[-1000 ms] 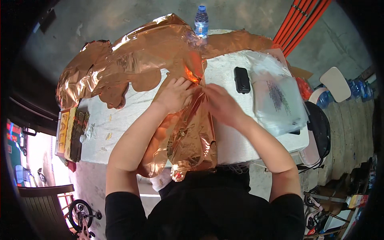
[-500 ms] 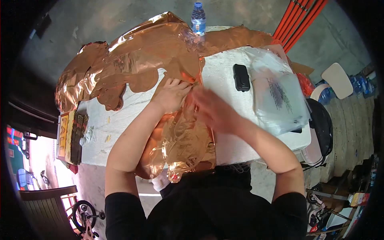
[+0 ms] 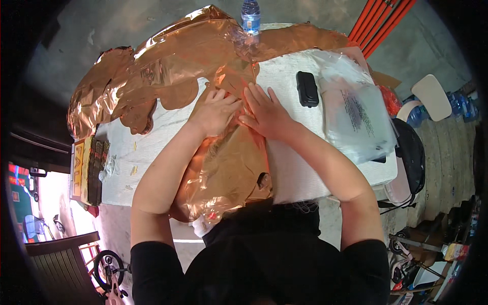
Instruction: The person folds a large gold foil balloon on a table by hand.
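A large copper-coloured foil balloon (image 3: 218,173), flat and crinkled, drapes over the table toward me. More of its shiny rounded lobes (image 3: 168,66) spread across the back and left. My left hand (image 3: 216,114) bears down on the narrow middle of the foil, its fingers bent over a fold and its thumb hidden. Close beside it, my right hand (image 3: 267,112) rests on the same strip along its right edge, palm down, fingers stretched out and spread.
A water bottle (image 3: 251,18) stands behind the foil. To the right, a black case (image 3: 307,89) and clear plastic bags (image 3: 356,117) lie on the white table (image 3: 300,173). Stacked boxes (image 3: 87,173) sit at its left edge; orange-red poles (image 3: 381,23) lean beyond the far right.
My right hand, blurred before, now lies spread on the foil. The near part of the foil looks flatter and smoother. My left hand has kept its place on the fold.
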Demonstrator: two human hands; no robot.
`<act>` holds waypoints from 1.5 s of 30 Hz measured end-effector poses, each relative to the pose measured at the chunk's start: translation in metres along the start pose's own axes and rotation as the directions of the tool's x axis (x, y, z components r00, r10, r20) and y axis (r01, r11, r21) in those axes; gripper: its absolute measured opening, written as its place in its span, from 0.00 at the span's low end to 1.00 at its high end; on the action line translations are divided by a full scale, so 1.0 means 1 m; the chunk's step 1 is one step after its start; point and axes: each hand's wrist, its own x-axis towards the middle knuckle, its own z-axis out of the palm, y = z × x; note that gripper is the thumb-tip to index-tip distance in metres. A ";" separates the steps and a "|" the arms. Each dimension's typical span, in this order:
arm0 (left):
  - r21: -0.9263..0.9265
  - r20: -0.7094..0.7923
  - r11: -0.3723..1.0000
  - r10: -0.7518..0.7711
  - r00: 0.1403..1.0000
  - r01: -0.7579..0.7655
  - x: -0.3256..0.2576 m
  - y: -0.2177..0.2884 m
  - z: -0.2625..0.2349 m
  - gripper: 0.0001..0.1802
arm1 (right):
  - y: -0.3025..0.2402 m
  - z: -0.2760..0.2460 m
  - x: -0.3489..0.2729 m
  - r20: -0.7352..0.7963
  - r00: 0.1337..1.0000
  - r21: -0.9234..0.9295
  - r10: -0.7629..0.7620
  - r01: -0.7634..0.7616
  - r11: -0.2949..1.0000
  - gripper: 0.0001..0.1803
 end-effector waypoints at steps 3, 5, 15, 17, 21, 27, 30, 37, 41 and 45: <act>0.060 -0.028 0.998 0.015 0.999 -0.014 -0.003 -0.003 0.005 0.24 | -0.011 0.003 -0.009 -0.012 1.000 -0.068 0.005 -0.006 0.998 0.44; 0.043 -0.008 0.999 0.003 1.000 -0.003 -0.003 -0.005 0.004 0.23 | -0.019 0.003 -0.019 0.015 0.998 -0.126 -0.054 0.056 0.990 0.44; 0.010 0.004 0.999 -0.032 0.999 0.032 -0.002 0.000 0.002 0.13 | -0.032 -0.010 -0.055 0.107 0.986 -0.081 -0.131 0.140 0.987 0.45; 0.007 0.012 0.999 -0.032 0.999 0.032 -0.001 -0.001 0.001 0.13 | -0.032 -0.011 -0.060 0.114 0.982 -0.061 -0.154 0.161 0.985 0.45; 0.006 0.030 0.999 -0.044 0.999 0.043 -0.001 0.000 -0.004 0.12 | -0.035 -0.016 -0.065 0.132 0.978 -0.075 -0.161 0.172 0.982 0.46; -0.347 -0.025 0.930 -0.136 0.990 0.119 0.006 -0.014 0.006 0.16 | -0.036 -0.016 -0.069 0.151 0.980 -0.082 -0.126 0.140 0.987 0.47; -0.902 -0.013 0.420 -0.255 0.967 0.099 0.005 -0.042 0.011 0.17 | -0.038 -0.014 -0.068 0.139 0.979 -0.087 -0.146 0.159 0.984 0.48; -0.486 -0.539 0.873 -0.268 0.798 -0.036 0.016 -0.032 -0.003 0.12 | -0.036 -0.013 -0.070 0.113 0.981 -0.054 -0.161 0.167 0.984 0.48; -0.328 -0.301 0.944 -0.072 0.951 -0.032 0.026 0.009 0.004 0.20 | -0.038 -0.014 -0.069 0.119 0.980 -0.032 -0.160 0.165 0.986 0.48; -0.257 -0.182 0.964 -0.123 0.976 0.073 0.039 0.002 0.012 0.25 | -0.038 -0.011 -0.068 0.104 0.981 -0.027 -0.166 0.169 0.985 0.48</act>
